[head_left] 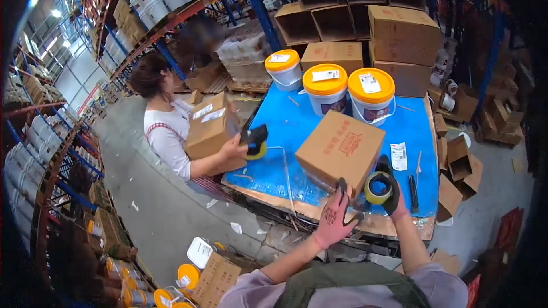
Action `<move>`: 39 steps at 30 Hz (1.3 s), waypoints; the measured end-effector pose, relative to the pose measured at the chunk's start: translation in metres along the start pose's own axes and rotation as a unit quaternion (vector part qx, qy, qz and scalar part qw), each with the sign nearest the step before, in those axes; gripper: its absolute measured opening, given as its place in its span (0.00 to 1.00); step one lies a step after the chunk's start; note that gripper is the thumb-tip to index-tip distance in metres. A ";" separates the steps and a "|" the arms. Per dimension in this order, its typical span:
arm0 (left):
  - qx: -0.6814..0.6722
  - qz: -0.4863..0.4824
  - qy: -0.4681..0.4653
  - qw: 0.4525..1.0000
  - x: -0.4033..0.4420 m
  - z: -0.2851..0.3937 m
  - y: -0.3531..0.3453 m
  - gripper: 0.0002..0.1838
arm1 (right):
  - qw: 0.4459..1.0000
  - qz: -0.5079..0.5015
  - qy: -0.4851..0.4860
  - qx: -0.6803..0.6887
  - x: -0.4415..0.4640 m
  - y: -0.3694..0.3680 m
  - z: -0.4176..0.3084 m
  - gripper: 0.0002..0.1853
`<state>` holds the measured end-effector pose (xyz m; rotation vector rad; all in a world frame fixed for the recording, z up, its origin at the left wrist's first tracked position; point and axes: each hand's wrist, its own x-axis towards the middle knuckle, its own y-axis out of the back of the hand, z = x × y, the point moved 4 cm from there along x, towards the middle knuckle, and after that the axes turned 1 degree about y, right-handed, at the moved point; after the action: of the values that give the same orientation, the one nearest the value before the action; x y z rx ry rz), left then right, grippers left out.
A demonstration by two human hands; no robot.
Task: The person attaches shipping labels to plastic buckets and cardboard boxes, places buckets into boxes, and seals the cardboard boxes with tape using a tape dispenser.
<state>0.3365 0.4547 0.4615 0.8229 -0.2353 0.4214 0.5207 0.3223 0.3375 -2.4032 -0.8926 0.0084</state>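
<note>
A cardboard box (341, 144) with red print rests tilted toward me on the blue-covered table (268, 117). My left hand (337, 217), in a pink glove with dark fingertips, is at the box's near lower edge with its fingers spread. My right hand (394, 199), gloved too, is closed around a tape dispenser (377, 187) holding a yellowish roll, close to the box's right corner. Right of that hand lie a white printed label (399, 156) and a black marker-like stick (413, 194).
White buckets with orange lids (371, 84) stand at the table's back. At left, a co-worker (171, 125) holds a labelled box (209, 127) and another tape dispenser (255, 141). Stacked cartons (402, 34) rise behind. Opened cartons (458, 159) lie on the floor at right.
</note>
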 end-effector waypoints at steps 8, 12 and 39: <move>0.008 -0.102 -0.084 0.991 0.007 -0.015 0.021 0.58 | 0.922 -0.195 -0.113 -0.316 -0.210 0.006 0.134 0.42; -0.002 -0.110 -0.070 0.991 0.001 -0.031 0.020 0.57 | 0.902 -0.227 -0.151 -0.336 -0.069 -0.121 0.089 0.43; -0.356 -0.202 -0.065 0.910 0.086 -0.089 0.066 0.17 | 0.815 0.134 0.173 -0.537 -0.122 -0.139 -0.097 0.46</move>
<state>0.3875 0.5848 0.4770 0.1616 -0.3077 -0.1230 0.3612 0.2847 0.4680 -3.3465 -0.3731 -1.0568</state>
